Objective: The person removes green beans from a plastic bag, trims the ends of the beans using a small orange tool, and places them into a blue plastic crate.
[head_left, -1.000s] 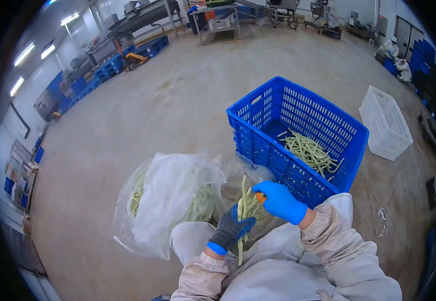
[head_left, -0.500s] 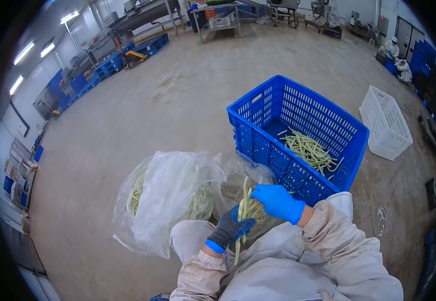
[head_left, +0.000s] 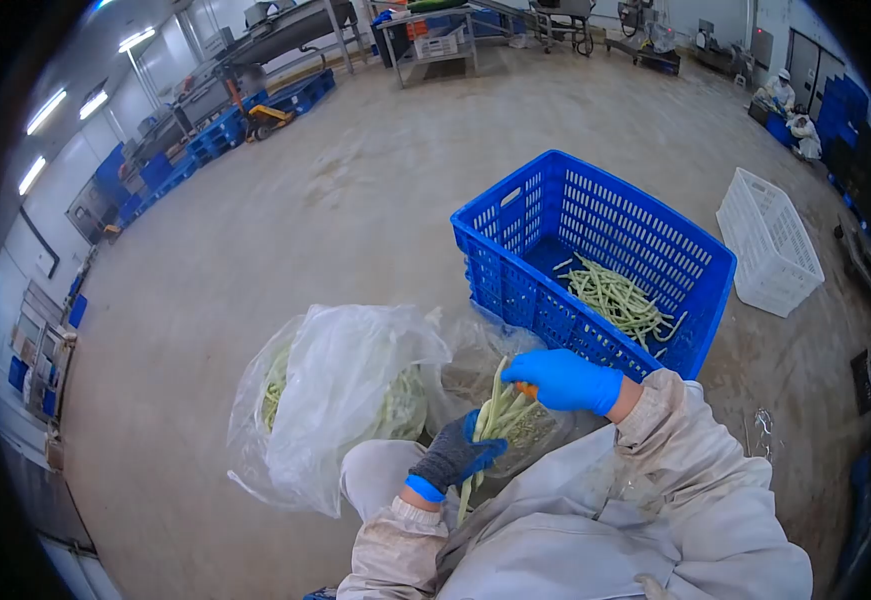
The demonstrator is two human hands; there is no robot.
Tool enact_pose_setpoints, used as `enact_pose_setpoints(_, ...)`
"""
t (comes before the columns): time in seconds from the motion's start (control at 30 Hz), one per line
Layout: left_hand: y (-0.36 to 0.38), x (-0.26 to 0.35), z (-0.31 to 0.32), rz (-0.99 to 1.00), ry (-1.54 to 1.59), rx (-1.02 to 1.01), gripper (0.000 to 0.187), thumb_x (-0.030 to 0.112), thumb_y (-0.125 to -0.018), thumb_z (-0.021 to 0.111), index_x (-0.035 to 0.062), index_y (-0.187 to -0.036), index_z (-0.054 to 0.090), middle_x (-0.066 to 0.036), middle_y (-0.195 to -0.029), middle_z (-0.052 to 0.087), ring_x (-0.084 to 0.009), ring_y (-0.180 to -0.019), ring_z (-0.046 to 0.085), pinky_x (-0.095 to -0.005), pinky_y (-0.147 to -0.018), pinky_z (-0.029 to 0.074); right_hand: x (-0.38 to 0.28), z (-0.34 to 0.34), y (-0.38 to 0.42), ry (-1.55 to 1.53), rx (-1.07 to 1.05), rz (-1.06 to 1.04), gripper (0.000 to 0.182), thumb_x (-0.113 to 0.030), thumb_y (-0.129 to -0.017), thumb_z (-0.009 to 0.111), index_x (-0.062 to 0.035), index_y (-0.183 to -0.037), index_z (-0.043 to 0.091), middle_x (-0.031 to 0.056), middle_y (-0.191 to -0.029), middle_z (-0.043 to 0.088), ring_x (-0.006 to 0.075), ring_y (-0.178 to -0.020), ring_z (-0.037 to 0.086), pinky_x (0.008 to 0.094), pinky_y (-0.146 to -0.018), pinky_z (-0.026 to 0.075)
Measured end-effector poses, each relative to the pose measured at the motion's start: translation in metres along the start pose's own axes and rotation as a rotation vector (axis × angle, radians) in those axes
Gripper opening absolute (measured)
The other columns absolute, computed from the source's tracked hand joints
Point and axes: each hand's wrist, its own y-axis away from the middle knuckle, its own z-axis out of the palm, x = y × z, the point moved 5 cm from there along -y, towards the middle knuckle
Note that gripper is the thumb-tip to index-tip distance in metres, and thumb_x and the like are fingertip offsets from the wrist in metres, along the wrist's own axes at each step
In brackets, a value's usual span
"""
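Note:
My left hand, in a grey and blue glove, is closed around a small bunch of long green beans. My right hand, in a blue glove, is at the upper ends of the beans, its fingers pinched on a small orange tool. The tool's working end cannot be made out. Beneath both hands, more beans lie in an open clear plastic bag. At the left stands a fuller plastic bag of beans. Just beyond my right hand, a blue crate holds a pile of beans.
A white crate stands on the floor right of the blue one. Blue pallets and a yellow pallet jack are at the far left. Two people in white sit at the far right. A metal table stands at the back.
My right hand has shifted slightly right and upward, and the orange tool in it now shows. The beans in my left hand look more fanned out and lean further right. The crates stay put.

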Motion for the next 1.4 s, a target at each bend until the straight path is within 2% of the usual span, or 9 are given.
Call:
enact_pose_setpoints(0.3,-0.005,-0.013,-0.003,0.103,-0.572,0.087,0.054,0.032,-0.076,0.066,0.0074,-0.121,0.049,-0.02,-0.102,0.061,-0.0379,-0.096,0.057,-0.0432,-0.082,0.045,0.006,0.033,0.006,0.172,-0.271,0.084,0.016,-0.008,-0.075,0.057,-0.0055,-0.091,0.059,0.018,-0.083,0.06,0.0365,-0.077,0.06,0.044,-0.065,0.048)
enact_pose_setpoints(0.57,-0.004,-0.022,0.0,0.132,-0.643,0.123,0.047,0.033,-0.075,0.065,0.0092,-0.114,0.052,-0.02,-0.097,0.061,-0.0379,-0.091,0.058,-0.0456,-0.078,0.046,0.027,0.058,0.025,-0.22,-0.133,0.125,0.023,-0.01,-0.081,0.054,-0.0053,-0.103,0.057,0.019,-0.088,0.061,0.0389,-0.081,0.058,0.0433,-0.068,0.047)
enact_pose_setpoints(0.77,-0.005,-0.016,0.002,0.164,-0.667,0.108,0.048,0.033,-0.075,0.066,0.0072,-0.113,0.052,-0.021,-0.097,0.06,-0.0391,-0.091,0.057,-0.0462,-0.077,0.045,0.013,0.053,0.022,-0.017,-0.388,0.202,0.028,-0.008,-0.077,0.056,-0.0063,-0.105,0.059,0.0189,-0.097,0.06,0.0354,-0.086,0.06,0.0438,-0.068,0.049)
enact_pose_setpoints(0.87,-0.005,-0.008,0.005,0.149,-0.643,0.111,0.05,0.034,-0.075,0.066,0.0071,-0.114,0.051,-0.022,-0.097,0.06,-0.0392,-0.092,0.057,-0.0459,-0.078,0.045,0.021,0.066,0.026,0.226,-0.127,0.199,0.027,-0.005,-0.076,0.055,-0.0065,-0.102,0.061,0.0202,-0.092,0.06,0.0346,-0.084,0.06,0.0425,-0.066,0.048)
enact_pose_setpoints(0.93,-0.007,-0.006,0.008,0.132,-0.614,0.114,0.05,0.035,-0.075,0.066,0.0072,-0.114,0.051,-0.022,-0.097,0.06,-0.0393,-0.092,0.057,-0.0457,-0.078,0.045,0.048,0.066,0.034,-0.512,0.32,0.45,0.019,-0.004,-0.077,0.056,-0.0048,-0.095,0.064,0.0146,-0.075,0.057,0.0332,-0.07,0.056,0.0382,-0.066,0.046)
enact_pose_setpoints(1.03,-0.009,-0.006,0.006,0.131,-0.591,0.146,0.052,0.035,-0.074,0.067,0.0076,-0.115,0.051,-0.021,-0.097,0.061,-0.0392,-0.092,0.057,-0.0449,-0.078,0.045,0.075,0.069,0.045,-0.219,0.567,0.45,0.025,-0.002,-0.08,0.056,-0.0065,-0.104,0.063,0.0131,-0.083,0.057,0.0273,-0.074,0.057,0.0361,-0.068,0.046)
enact_pose_setpoints(1.13,-0.005,-0.006,-0.001,0.092,-0.61,0.169,0.053,0.035,-0.074,0.067,0.0078,-0.117,0.051,-0.021,-0.098,0.061,-0.0389,-0.092,0.057,-0.0443,-0.078,0.046,0.073,0.06,0.048,-0.087,0.428,0.22,0.031,-0.004,-0.083,0.055,-0.0067,-0.113,0.059,0.0139,-0.1,0.057,0.0246,-0.083,0.057,0.0336,-0.07,0.046)
enact_pose_setpoints(1.23,-0.007,-0.015,-0.004,0.099,-0.57,0.23,0.047,0.034,-0.073,0.065,0.0101,-0.112,0.053,-0.02,-0.093,0.061,-0.0385,-0.087,0.059,-0.0469,-0.075,0.047,0.042,0.008,0.039,-0.184,0.531,0.318,0.035,-0.003,-0.083,0.055,-0.0074,-0.118,0.056,0.0138,-0.104,0.055,0.025,-0.087,0.056,0.0312,-0.071,0.045)
enact_pose_setpoints(1.4,-0.008,-0.008,-0.001,0.079,-0.668,0.169,0.054,0.035,-0.075,0.065,0.0074,-0.119,0.049,-0.022,-0.099,0.061,-0.0391,-0.093,0.058,-0.046,-0.079,0.045,-0.013,-0.031,0.026,-0.048,0.393,0.06,0.042,-0.002,-0.078,0.055,-0.0089,-0.12,0.053,0.014,-0.099,0.055,0.0324,-0.086,0.057,0.0352,-0.066,0.049)
